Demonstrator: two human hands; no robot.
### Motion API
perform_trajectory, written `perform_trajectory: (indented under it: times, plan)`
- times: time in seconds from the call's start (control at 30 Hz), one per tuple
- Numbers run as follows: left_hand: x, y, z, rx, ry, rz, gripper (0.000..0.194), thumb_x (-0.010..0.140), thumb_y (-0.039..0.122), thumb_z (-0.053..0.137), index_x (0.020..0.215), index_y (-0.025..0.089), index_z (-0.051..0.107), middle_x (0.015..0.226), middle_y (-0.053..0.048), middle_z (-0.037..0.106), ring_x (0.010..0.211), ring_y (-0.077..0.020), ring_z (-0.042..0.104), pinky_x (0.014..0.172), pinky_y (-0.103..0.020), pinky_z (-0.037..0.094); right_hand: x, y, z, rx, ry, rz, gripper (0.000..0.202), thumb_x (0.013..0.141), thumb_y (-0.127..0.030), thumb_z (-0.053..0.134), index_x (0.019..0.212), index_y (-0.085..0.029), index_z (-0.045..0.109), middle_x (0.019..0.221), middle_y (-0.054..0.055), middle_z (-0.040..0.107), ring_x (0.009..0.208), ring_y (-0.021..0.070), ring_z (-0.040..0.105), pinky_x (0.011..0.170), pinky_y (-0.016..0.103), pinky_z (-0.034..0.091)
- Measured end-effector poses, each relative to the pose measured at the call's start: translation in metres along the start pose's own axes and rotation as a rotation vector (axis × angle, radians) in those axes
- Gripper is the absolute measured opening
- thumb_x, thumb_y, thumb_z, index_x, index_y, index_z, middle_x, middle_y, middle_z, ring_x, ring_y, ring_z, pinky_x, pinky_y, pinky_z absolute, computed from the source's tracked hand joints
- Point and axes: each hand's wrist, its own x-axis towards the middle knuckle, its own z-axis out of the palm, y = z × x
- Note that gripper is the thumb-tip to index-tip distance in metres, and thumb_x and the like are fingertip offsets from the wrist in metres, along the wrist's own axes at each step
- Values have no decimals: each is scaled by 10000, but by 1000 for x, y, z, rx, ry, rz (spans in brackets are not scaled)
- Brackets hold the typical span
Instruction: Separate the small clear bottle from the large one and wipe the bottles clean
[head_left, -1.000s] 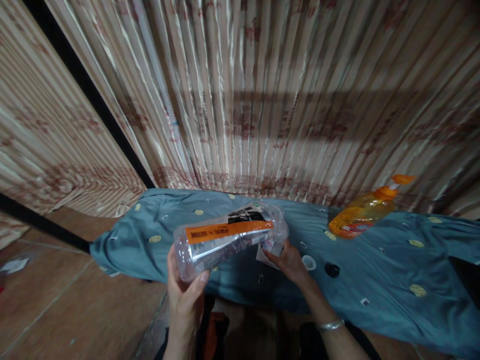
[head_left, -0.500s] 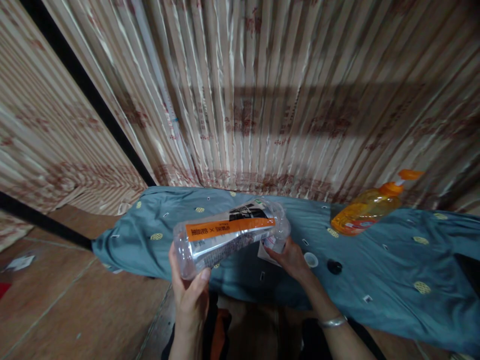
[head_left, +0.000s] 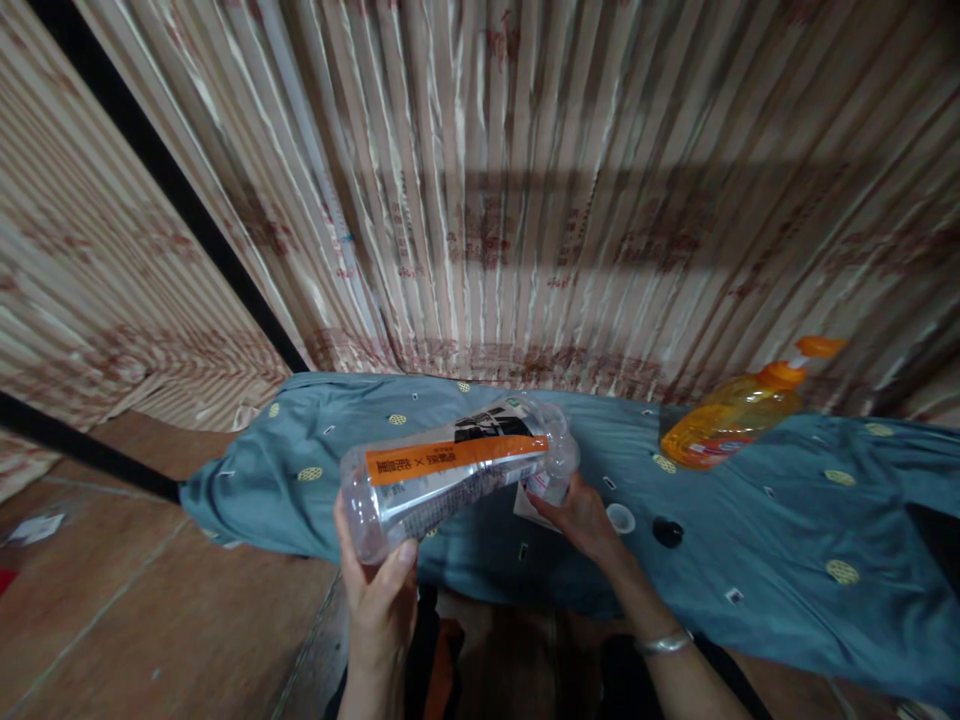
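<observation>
A large clear plastic bottle (head_left: 457,465), wrapped in a silver label with an orange band, is tilted almost onto its side above the cloth-covered bench. My left hand (head_left: 379,590) grips it round the base, thumb in front. At the narrower end, my right hand (head_left: 581,515) is closed on a small clear plastic container (head_left: 553,487) with pinkish print, held against the bottle's mouth end. The exact contact there is partly hidden by the fingers. A white paper-like piece (head_left: 531,508) shows behind my right fingers.
On the blue-green cloth (head_left: 750,530) stand an orange pump soap bottle (head_left: 724,425), a small white cap (head_left: 620,518) and a black cap (head_left: 667,531). A dark object (head_left: 934,540) sits at the right edge. Behind hangs a striped curtain (head_left: 480,200); black poles (head_left: 165,180) slant at left.
The bottle's base end and my left hand have shifted very slightly left and down. My right hand stays practically in place with the small container.
</observation>
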Motion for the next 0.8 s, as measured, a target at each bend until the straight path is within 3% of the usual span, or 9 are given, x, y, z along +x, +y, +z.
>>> perform_trajectory:
  times: [0.27, 0.47, 0.8]
  plan:
    - [0, 2, 3, -25, 19, -3, 750, 665, 377, 926, 1371, 348, 677, 1485, -62, 639, 1490, -374, 480, 1249, -564, 338, 0, 5, 2, 14, 5, -8, 548, 749, -424, 794, 1242, -242, 638, 1071, 127, 810, 1014, 366, 786, 883, 486, 622]
    - [-2, 3, 6, -46, -9, 8, 839, 662, 364, 931, 1443, 363, 625, 1480, -59, 651, 1454, -357, 527, 1266, -564, 306, -1, 4, 2, 39, -4, -2, 530, 766, -459, 769, 1227, -239, 627, 1084, 134, 807, 1022, 367, 785, 889, 496, 623]
    - [-1, 1, 3, -24, -12, 37, 803, 686, 386, 912, 1435, 398, 624, 1432, -52, 680, 1404, -347, 572, 1214, -549, 398, 1, 6, 3, 8, 9, 1, 547, 746, -457, 785, 1218, -227, 634, 1060, 137, 810, 1000, 372, 790, 864, 485, 628]
